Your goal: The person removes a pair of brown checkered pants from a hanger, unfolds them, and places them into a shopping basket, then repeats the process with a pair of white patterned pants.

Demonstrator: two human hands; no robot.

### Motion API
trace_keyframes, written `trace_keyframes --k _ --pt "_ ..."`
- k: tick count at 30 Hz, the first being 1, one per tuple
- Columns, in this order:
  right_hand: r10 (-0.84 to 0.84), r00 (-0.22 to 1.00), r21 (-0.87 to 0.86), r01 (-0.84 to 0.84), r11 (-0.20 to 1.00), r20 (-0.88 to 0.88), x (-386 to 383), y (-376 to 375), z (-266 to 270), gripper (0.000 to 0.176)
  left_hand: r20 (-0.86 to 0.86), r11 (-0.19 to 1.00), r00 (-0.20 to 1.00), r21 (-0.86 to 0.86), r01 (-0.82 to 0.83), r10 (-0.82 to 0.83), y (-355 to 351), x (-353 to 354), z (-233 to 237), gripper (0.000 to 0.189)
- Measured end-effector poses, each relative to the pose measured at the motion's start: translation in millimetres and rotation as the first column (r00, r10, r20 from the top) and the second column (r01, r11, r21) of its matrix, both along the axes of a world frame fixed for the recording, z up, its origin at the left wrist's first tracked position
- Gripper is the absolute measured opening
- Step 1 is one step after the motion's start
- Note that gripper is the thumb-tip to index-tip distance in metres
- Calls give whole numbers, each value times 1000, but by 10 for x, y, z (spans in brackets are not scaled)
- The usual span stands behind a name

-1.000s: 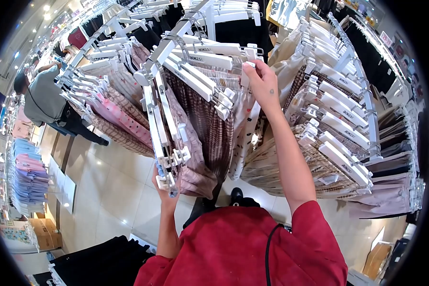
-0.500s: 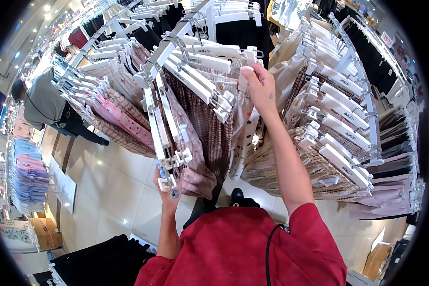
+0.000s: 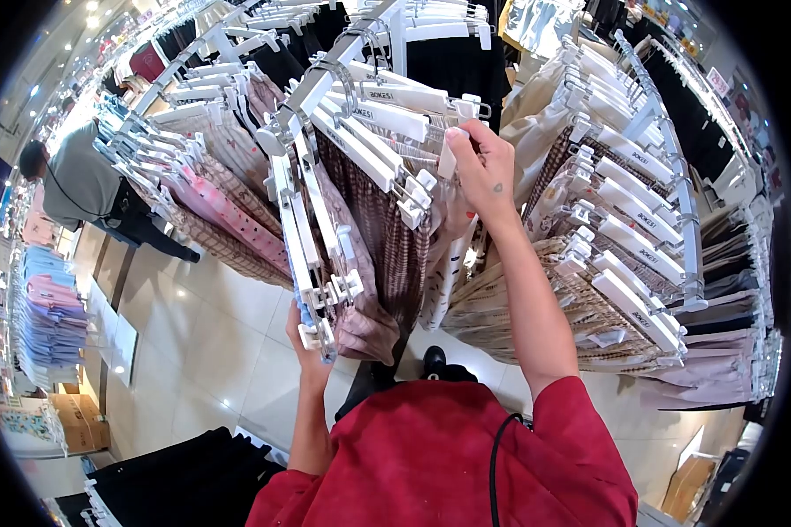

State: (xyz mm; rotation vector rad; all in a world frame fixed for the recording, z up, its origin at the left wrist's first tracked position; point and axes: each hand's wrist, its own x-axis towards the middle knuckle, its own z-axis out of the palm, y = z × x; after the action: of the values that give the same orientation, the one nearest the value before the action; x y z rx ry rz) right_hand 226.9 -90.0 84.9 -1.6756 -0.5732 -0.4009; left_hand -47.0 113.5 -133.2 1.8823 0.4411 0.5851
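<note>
My right hand is closed, thumb and fingers pinching the white clip end of a trouser hanger. Patterned light trousers hang below it. Low at the front of the same rail, my left hand is at the end of the nearest white hanger, which has light blue fabric along it. The fingers seem wrapped around that end, though the hangers partly hide them. Between my hands hang brown checked trousers and mauve trousers.
A metal rail carries the hangers. To the right, another rail holds beige and patterned trousers. Pink patterned trousers hang on the left. A person in a grey top stands beyond them. Black garments lie at lower left.
The view has shifted slightly, so the racks sit a little differently. My right hand has moved slightly with the hanger end still pinched. My left hand stays at the front hanger.
</note>
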Motion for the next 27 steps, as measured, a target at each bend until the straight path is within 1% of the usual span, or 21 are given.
trace_keyframes --k 2,3,5,6,7,8,9,10,11,12,13,14,15,16,18,21,24,25,27 --pt "10 999 -18 -11 1000 -39 -36 -10 34 24 10 997 1000 -78 1 -1 -66 27 119 77" --pt "14 998 -25 -16 1000 -59 -47 -14 37 24 6 996 1000 -88 -13 14 -130 38 181 75" --pt "-3 1000 -49 2 999 -30 -40 -9 2 24 160 990 978 -60 -124 132 -451 125 485 69" --pt "-11 1000 -60 10 998 -16 -37 2 -14 25 163 994 981 1 -108 107 -613 63 597 69" --pt "-22 999 -29 23 999 46 -54 28 -18 25 167 994 983 63 -92 80 -755 -70 665 69" --pt "-7 999 -17 7 1000 37 -79 33 4 25 170 989 984 127 -72 49 -871 -156 744 68" --pt "-18 999 -28 19 999 34 -76 25 18 25 59 979 986 145 144 -153 -989 -213 853 64" --pt "-20 1000 -47 21 999 24 -98 21 4 25 -59 930 939 130 345 -340 -1128 -288 960 61" --pt "-24 1000 -55 25 998 4 -119 27 -20 25 -129 811 802 -40 583 -583 -1234 -179 1106 55" --pt "-27 1000 -60 26 998 -7 -113 40 -21 25 -139 619 604 -211 756 -785 -1301 60 1218 49" --pt "-32 999 -63 31 998 -14 -105 53 -10 25 -26 575 633 -448 685 -774 -1412 236 1220 47" --pt "-23 999 -48 22 999 -25 -113 66 0 26 80 468 670 -654 594 -738 -1522 431 1201 47" --pt "-19 999 -31 18 999 -35 -129 71 4 26 165 271 707 -845 461 -688 -1568 737 1074 44" --pt "-16 999 -13 15 1000 -45 -142 74 6 26 227 28 751 -950 310 -620 -1588 1050 954 42" --pt "-27 999 -16 27 1000 -31 -143 86 -6 26 338 -261 848 -933 247 -408 -1651 1466 980 42" --pt "-18 999 -13 18 1000 -27 -172 81 23 26 353 -133 929 -932 338 -110 -1666 1730 1155 37" --pt "-33 999 -36 33 999 6 -131 41 16 26 390 -25 907 -920 391 -160 -1484 1860 642 24" --pt "-36 999 -51 37 998 25 -101 41 16 26 303 12 935 -950 311 -183 -1481 1784 721 15" --pt "-16 999 -24 15 1000 -34 -73 55 76 27 138 165 962 -970 180 -236 -1540 1631 557 16"
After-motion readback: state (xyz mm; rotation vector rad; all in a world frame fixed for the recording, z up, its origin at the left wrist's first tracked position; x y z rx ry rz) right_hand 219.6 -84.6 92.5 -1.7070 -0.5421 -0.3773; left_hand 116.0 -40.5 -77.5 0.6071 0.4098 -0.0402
